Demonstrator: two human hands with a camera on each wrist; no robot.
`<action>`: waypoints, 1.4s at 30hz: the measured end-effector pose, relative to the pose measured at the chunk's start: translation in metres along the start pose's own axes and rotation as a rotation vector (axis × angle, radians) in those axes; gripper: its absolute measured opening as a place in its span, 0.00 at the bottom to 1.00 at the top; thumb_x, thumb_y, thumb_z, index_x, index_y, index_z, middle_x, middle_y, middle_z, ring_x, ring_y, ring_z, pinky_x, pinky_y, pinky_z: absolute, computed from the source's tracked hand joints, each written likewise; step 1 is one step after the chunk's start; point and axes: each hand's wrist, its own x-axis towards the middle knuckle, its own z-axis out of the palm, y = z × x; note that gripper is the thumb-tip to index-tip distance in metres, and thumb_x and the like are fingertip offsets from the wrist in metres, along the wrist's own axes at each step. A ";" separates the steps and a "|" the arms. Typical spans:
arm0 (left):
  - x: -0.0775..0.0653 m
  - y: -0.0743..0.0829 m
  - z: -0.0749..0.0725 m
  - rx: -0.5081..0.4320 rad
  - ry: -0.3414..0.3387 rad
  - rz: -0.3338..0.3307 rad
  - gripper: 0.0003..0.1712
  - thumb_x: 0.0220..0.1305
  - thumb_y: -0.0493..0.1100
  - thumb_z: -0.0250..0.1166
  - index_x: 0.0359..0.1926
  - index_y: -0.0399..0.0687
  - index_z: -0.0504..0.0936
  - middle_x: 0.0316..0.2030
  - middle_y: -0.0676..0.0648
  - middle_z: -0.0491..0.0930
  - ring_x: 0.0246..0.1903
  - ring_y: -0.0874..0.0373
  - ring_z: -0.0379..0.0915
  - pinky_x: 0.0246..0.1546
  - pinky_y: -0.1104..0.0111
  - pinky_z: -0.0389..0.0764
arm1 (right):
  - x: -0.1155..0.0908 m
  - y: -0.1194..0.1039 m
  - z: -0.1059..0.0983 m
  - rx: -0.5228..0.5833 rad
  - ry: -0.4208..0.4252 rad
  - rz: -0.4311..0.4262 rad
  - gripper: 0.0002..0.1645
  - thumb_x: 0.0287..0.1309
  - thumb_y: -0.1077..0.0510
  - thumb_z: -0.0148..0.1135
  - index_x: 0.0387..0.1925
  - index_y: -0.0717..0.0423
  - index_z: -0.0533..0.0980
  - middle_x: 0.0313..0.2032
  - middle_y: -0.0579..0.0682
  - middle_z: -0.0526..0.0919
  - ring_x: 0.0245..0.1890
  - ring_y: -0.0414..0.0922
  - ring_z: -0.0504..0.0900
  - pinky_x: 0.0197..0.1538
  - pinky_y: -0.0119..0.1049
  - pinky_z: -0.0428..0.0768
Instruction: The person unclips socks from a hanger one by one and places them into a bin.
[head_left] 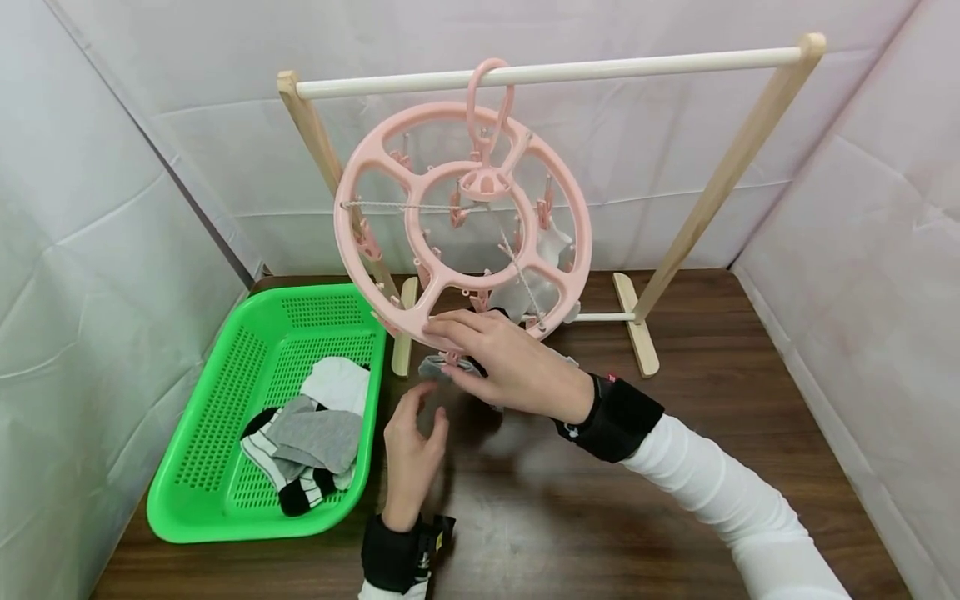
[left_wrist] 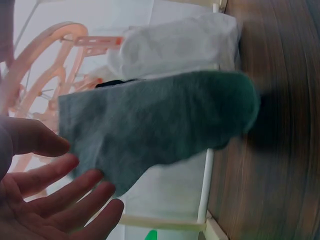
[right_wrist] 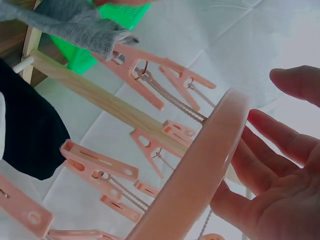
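Note:
A pink round clip hanger hangs tilted by its hook from a white bar. From one pink clothespin on it hangs a grey sock, gripped at its cuff. My right hand touches the hanger's near rim with straight fingers, the thumb held apart from it. Beside the sock's cuff is my left hand, its fingers spread and loosely bent, holding nothing. Behind the grey sock a white sock hangs, and a black sock is clipped close by.
At the left a green basket holds several socks, among them a grey sock and a white sock. A wooden stand carries the white bar. White cloth walls surround the brown table.

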 end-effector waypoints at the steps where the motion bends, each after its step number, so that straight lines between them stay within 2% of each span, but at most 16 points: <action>1: 0.001 -0.001 0.002 -0.004 -0.001 -0.009 0.19 0.57 0.23 0.61 0.51 0.34 0.77 0.46 0.37 0.79 0.46 0.45 0.76 0.44 0.51 0.77 | -0.001 -0.001 0.000 -0.005 -0.002 0.004 0.24 0.61 0.61 0.64 0.58 0.62 0.73 0.55 0.54 0.77 0.50 0.44 0.76 0.55 0.45 0.70; 4: 0.003 -0.002 0.005 -0.023 0.008 -0.034 0.20 0.57 0.24 0.62 0.52 0.32 0.75 0.48 0.36 0.77 0.48 0.43 0.75 0.44 0.48 0.77 | -0.003 -0.005 -0.001 -0.024 -0.005 0.016 0.26 0.61 0.60 0.64 0.59 0.62 0.72 0.56 0.54 0.76 0.55 0.46 0.75 0.54 0.46 0.71; 8: 0.005 -0.005 0.008 -0.053 0.030 -0.041 0.21 0.58 0.27 0.62 0.54 0.31 0.73 0.49 0.36 0.75 0.49 0.42 0.74 0.44 0.47 0.77 | -0.005 -0.007 -0.002 -0.036 0.007 0.029 0.26 0.60 0.60 0.65 0.59 0.62 0.73 0.56 0.54 0.76 0.54 0.46 0.75 0.53 0.45 0.71; 9: 0.002 -0.018 0.013 -0.092 0.036 -0.024 0.22 0.61 0.29 0.62 0.56 0.33 0.71 0.51 0.37 0.74 0.51 0.43 0.73 0.46 0.49 0.76 | -0.005 -0.007 -0.002 -0.035 0.011 0.033 0.26 0.60 0.60 0.65 0.59 0.61 0.73 0.55 0.54 0.76 0.53 0.46 0.75 0.53 0.45 0.71; 12: 0.004 -0.026 0.017 -0.139 0.030 -0.047 0.26 0.62 0.31 0.63 0.60 0.33 0.67 0.53 0.37 0.71 0.53 0.43 0.72 0.48 0.50 0.75 | -0.007 -0.007 -0.001 -0.029 0.017 0.040 0.25 0.60 0.61 0.65 0.58 0.62 0.73 0.55 0.54 0.76 0.50 0.45 0.75 0.53 0.44 0.71; 15: 0.006 -0.034 0.021 -0.197 0.002 -0.105 0.32 0.61 0.31 0.64 0.64 0.33 0.63 0.57 0.34 0.68 0.56 0.40 0.69 0.52 0.49 0.73 | -0.008 -0.007 -0.001 -0.025 0.012 0.051 0.25 0.60 0.60 0.64 0.59 0.62 0.73 0.56 0.55 0.76 0.50 0.46 0.76 0.53 0.43 0.72; 16: 0.010 -0.026 0.018 -0.187 -0.016 -0.152 0.34 0.59 0.30 0.65 0.65 0.32 0.62 0.58 0.33 0.68 0.56 0.39 0.68 0.51 0.47 0.72 | -0.008 -0.007 0.000 -0.024 0.008 0.056 0.26 0.60 0.60 0.64 0.59 0.62 0.73 0.56 0.55 0.75 0.49 0.47 0.76 0.52 0.42 0.72; 17: 0.011 -0.029 0.019 -0.206 -0.036 -0.180 0.36 0.58 0.29 0.65 0.66 0.32 0.60 0.60 0.32 0.66 0.56 0.37 0.68 0.52 0.46 0.72 | -0.009 -0.008 0.000 -0.023 0.006 0.063 0.26 0.60 0.60 0.64 0.59 0.62 0.73 0.56 0.55 0.75 0.49 0.47 0.76 0.52 0.42 0.72; 20: 0.014 -0.037 0.024 -0.308 -0.133 -0.281 0.42 0.59 0.29 0.66 0.70 0.35 0.54 0.64 0.32 0.61 0.57 0.37 0.66 0.55 0.45 0.68 | -0.010 -0.009 0.001 -0.021 0.004 0.079 0.27 0.61 0.59 0.64 0.60 0.61 0.72 0.58 0.56 0.74 0.50 0.49 0.76 0.52 0.42 0.72; 23: 0.013 -0.041 0.029 -0.435 -0.222 -0.372 0.39 0.61 0.31 0.65 0.69 0.37 0.57 0.63 0.34 0.65 0.56 0.41 0.67 0.56 0.48 0.69 | -0.012 -0.010 0.001 -0.010 0.009 0.086 0.26 0.61 0.59 0.64 0.60 0.61 0.72 0.58 0.56 0.74 0.50 0.48 0.75 0.52 0.42 0.72; 26: 0.010 -0.042 0.033 -0.534 -0.246 -0.434 0.29 0.64 0.31 0.63 0.65 0.35 0.67 0.56 0.37 0.73 0.54 0.47 0.71 0.53 0.54 0.72 | -0.014 -0.010 -0.001 0.011 0.027 0.089 0.26 0.61 0.60 0.64 0.60 0.61 0.72 0.58 0.55 0.74 0.50 0.47 0.75 0.52 0.42 0.72; 30: 0.005 -0.038 0.037 -0.543 -0.204 -0.459 0.20 0.65 0.29 0.61 0.58 0.31 0.75 0.51 0.37 0.78 0.49 0.54 0.75 0.49 0.65 0.75 | -0.018 -0.011 -0.003 0.042 0.069 0.100 0.26 0.60 0.61 0.64 0.59 0.62 0.72 0.57 0.54 0.74 0.51 0.45 0.75 0.53 0.39 0.72; 33: 0.004 -0.032 0.035 -0.509 -0.174 -0.439 0.15 0.64 0.26 0.59 0.52 0.27 0.77 0.48 0.35 0.79 0.45 0.56 0.76 0.46 0.70 0.75 | -0.023 -0.012 -0.004 0.055 0.098 0.114 0.26 0.60 0.60 0.65 0.60 0.61 0.72 0.57 0.54 0.74 0.54 0.43 0.74 0.55 0.37 0.72; 37: 0.005 -0.012 0.025 -0.449 -0.165 -0.395 0.10 0.63 0.24 0.58 0.45 0.23 0.79 0.39 0.30 0.80 0.33 0.58 0.74 0.35 0.71 0.74 | -0.033 -0.014 -0.003 0.081 0.154 0.141 0.26 0.60 0.61 0.65 0.60 0.61 0.72 0.58 0.55 0.74 0.58 0.44 0.72 0.56 0.37 0.72; 40: 0.007 0.003 0.017 -0.395 -0.166 -0.380 0.07 0.62 0.23 0.58 0.40 0.23 0.79 0.35 0.31 0.80 0.29 0.58 0.74 0.31 0.71 0.73 | -0.040 -0.017 -0.004 0.120 0.221 0.154 0.24 0.60 0.62 0.64 0.58 0.62 0.73 0.57 0.55 0.75 0.58 0.45 0.73 0.56 0.38 0.72; 42: 0.006 0.007 0.014 -0.369 -0.157 -0.384 0.06 0.61 0.23 0.59 0.38 0.24 0.80 0.34 0.32 0.81 0.29 0.58 0.75 0.31 0.72 0.74 | -0.045 -0.019 -0.004 0.146 0.274 0.163 0.22 0.63 0.60 0.62 0.57 0.62 0.74 0.56 0.55 0.76 0.56 0.46 0.74 0.57 0.38 0.72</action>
